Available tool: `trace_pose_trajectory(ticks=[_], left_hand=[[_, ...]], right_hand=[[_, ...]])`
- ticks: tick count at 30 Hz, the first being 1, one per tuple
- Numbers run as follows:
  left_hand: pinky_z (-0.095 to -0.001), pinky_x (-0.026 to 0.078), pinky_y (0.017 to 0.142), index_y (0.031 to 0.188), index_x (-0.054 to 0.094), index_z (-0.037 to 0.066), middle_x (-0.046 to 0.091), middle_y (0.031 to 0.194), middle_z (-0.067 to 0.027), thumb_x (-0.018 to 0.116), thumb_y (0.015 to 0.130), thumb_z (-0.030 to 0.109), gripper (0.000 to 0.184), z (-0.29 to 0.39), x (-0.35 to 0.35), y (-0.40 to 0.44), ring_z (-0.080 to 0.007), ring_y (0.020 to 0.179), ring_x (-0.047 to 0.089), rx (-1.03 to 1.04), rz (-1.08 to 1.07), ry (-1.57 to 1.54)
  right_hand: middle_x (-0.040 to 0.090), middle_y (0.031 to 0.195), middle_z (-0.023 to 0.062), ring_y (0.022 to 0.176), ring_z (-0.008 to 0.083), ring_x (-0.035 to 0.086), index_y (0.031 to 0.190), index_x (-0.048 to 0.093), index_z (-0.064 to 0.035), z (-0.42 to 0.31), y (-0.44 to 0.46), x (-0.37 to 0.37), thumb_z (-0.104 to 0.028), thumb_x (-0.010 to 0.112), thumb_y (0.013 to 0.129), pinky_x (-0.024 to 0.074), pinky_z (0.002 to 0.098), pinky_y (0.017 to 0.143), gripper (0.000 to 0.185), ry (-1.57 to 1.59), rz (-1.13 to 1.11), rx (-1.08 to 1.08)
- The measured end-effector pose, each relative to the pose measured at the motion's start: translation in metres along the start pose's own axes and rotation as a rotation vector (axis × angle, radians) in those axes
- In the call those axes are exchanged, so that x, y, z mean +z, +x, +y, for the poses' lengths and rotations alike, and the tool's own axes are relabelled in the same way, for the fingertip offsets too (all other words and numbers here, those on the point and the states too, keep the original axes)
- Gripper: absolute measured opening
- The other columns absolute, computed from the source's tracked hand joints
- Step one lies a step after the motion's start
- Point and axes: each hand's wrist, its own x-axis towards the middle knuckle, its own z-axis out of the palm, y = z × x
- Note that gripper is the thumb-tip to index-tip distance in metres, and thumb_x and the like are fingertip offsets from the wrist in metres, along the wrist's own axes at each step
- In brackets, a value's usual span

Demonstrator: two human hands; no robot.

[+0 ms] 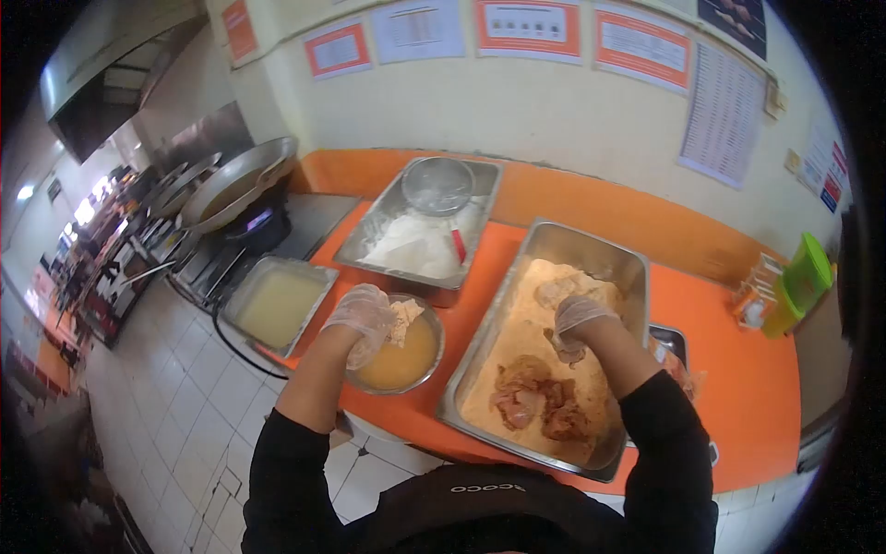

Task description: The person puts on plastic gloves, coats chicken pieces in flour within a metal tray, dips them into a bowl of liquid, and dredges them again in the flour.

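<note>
Left hand over the bowl, right hand over the deep metal tray; can't tell whether either grips anything. Meat pieces lie in the tray, partly floured, pink patches left bare.

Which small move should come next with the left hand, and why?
Probably lower the floury piece into the yellowish liquid: the left hand holds it at the round bowl, and its visible surface looks pale and powdery. Whether its underside already touches the liquid, I can't tell.
</note>
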Motion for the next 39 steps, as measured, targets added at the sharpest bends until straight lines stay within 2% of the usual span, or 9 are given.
trace_pose_trajectory(ticks=[7,10,13,16,19,25,34,37,39], left_hand=[[-0.0364,0.049,0.071,0.082,0.068,0.004,0.063,0.082,-0.0176,0.058,0.069,0.02,0.023,-0.024,0.109,-0.007,-0.0288,0.081,0.062,-0.238,-0.057,-0.463],[-0.0379,0.047,0.073,0.082,0.067,0.003,0.062,0.082,-0.0187,0.06,0.069,0.024,0.026,-0.02,0.122,-0.005,-0.0303,0.081,0.061,-0.347,-0.034,-0.538],[-0.037,0.049,0.068,0.085,0.067,0.003,0.063,0.083,-0.0195,0.065,0.07,0.024,0.026,-0.03,0.157,0.006,-0.0294,0.077,0.062,-0.275,-0.033,-0.686],[-0.0377,0.046,0.078,0.082,0.067,0.004,0.062,0.09,-0.0177,0.063,0.066,0.024,0.025,-0.024,0.173,0.006,-0.0296,0.087,0.059,-0.265,-0.022,-0.607],[-0.0375,0.045,0.081,0.085,0.066,0.004,0.061,0.095,-0.0183,0.063,0.067,0.021,0.025,-0.016,0.187,0.011,-0.0295,0.091,0.058,-0.332,0.095,-0.515],[-0.0393,0.046,0.083,0.095,0.063,0.0,0.058,0.102,-0.0226,0.059,0.071,0.01,0.027,-0.026,0.188,0.01,-0.0328,0.098,0.057,-0.283,0.095,-0.671],[-0.0409,0.047,0.08,0.089,0.063,-0.002,0.059,0.097,-0.0237,0.062,0.068,0.011,0.024,-0.035,0.177,0.012,-0.0339,0.095,0.058,-0.261,0.117,-0.822],[-0.039,0.046,0.083,0.095,0.063,0.0,0.058,0.102,-0.0231,0.06,0.068,0.008,0.028,-0.037,0.174,0.016,-0.0317,0.1,0.056,-0.187,0.021,-0.665],[-0.0386,0.046,0.083,0.093,0.064,0.0,0.058,0.102,-0.0228,0.061,0.067,0.01,0.027,-0.038,0.161,0.019,-0.031,0.1,0.057,-0.202,-0.081,-0.649]], right_hand=[[0.063,0.083,0.0201,0.083,0.0318,0.062,0.076,0.066,-0.0008,-0.081,-0.005,-0.082,-0.015,0.058,0.064,0.049,0.0371,0.072,0.021,-0.099,0.213,-0.34],[0.063,0.078,0.0192,0.078,0.0308,0.063,0.071,0.066,-0.0004,-0.125,0.045,-0.066,-0.014,0.057,0.062,0.0494,0.0371,0.069,0.019,-0.104,0.335,-0.442],[0.061,0.071,0.0193,0.073,0.0295,0.062,0.064,0.066,-0.0049,-0.178,0.077,-0.044,-0.021,0.06,0.06,0.0487,0.035,0.069,0.017,-0.219,0.365,-0.479],[0.063,0.074,0.0181,0.076,0.0283,0.063,0.067,0.067,-0.005,-0.213,0.105,-0.011,-0.019,0.06,0.064,0.049,0.035,0.07,0.016,-0.081,0.433,-0.52],[0.065,0.088,0.014,0.084,0.0274,0.063,0.081,0.068,-0.005,-0.234,0.117,0.003,-0.019,0.055,0.074,0.0495,0.0342,0.074,0.02,-0.125,0.412,-0.513],[0.064,0.086,0.017,0.085,0.0302,0.062,0.081,0.067,-0.0038,-0.243,0.11,0.002,-0.013,0.066,0.065,0.0502,0.0365,0.073,0.018,-0.009,0.241,-0.501],[0.063,0.092,0.0176,0.09,0.0317,0.062,0.091,0.063,-0.0003,-0.257,0.109,0.004,-0.007,0.066,0.065,0.0502,0.0383,0.075,0.027,0.117,0.053,-0.388],[0.063,0.092,0.0179,0.089,0.0308,0.062,0.091,0.063,-0.0004,-0.255,0.097,-0.011,-0.008,0.064,0.067,0.0505,0.0385,0.074,0.025,-0.005,0.02,-0.454],[0.064,0.09,0.0178,0.086,0.0298,0.063,0.089,0.064,-0.0013,-0.253,0.086,-0.028,-0.01,0.064,0.066,0.0505,0.0378,0.071,0.024,0.184,-0.004,-0.384]])
